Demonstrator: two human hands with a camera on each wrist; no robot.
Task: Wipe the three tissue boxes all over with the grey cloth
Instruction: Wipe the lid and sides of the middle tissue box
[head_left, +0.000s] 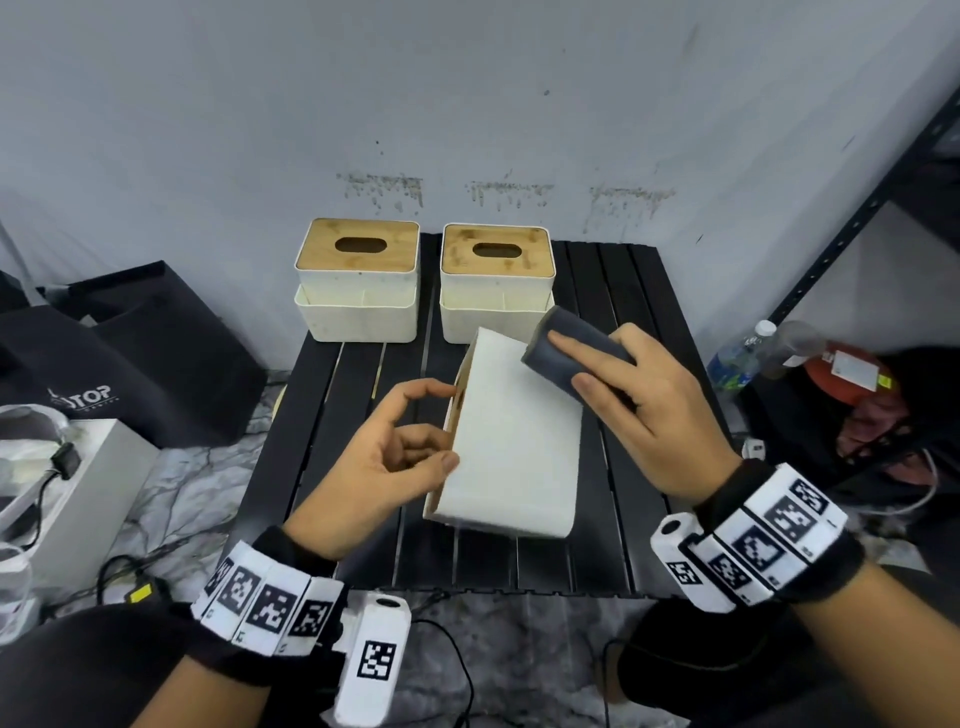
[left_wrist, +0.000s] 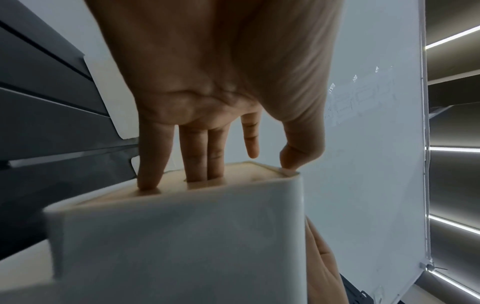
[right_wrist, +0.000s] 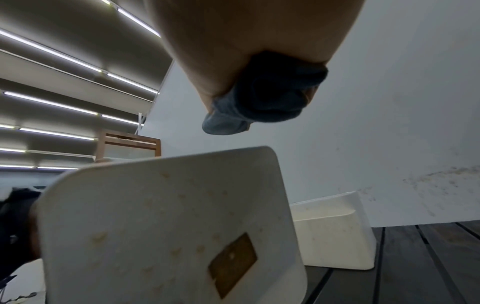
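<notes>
Two white tissue boxes with wooden lids, one on the left (head_left: 358, 280) and one on the right (head_left: 496, 283), stand upright at the back of the black slatted table (head_left: 353, 415). A third box (head_left: 514, 436) lies tipped on its side in the middle, its lid facing left. My left hand (head_left: 439, 426) holds it: two fingers (left_wrist: 202, 156) reach into the lid slot and the thumb rests on the rim. My right hand (head_left: 569, 364) grips the folded grey cloth (head_left: 574, 325) over the box's far right corner. In the right wrist view the cloth (right_wrist: 259, 98) hangs just above the box (right_wrist: 168, 226).
Black bags (head_left: 135, 353) and a white case with cables (head_left: 78, 493) lie on the floor to the left. A dark metal shelf (head_left: 883, 197) and bottles (head_left: 737, 358) stand to the right. A grey wall rises directly behind the table.
</notes>
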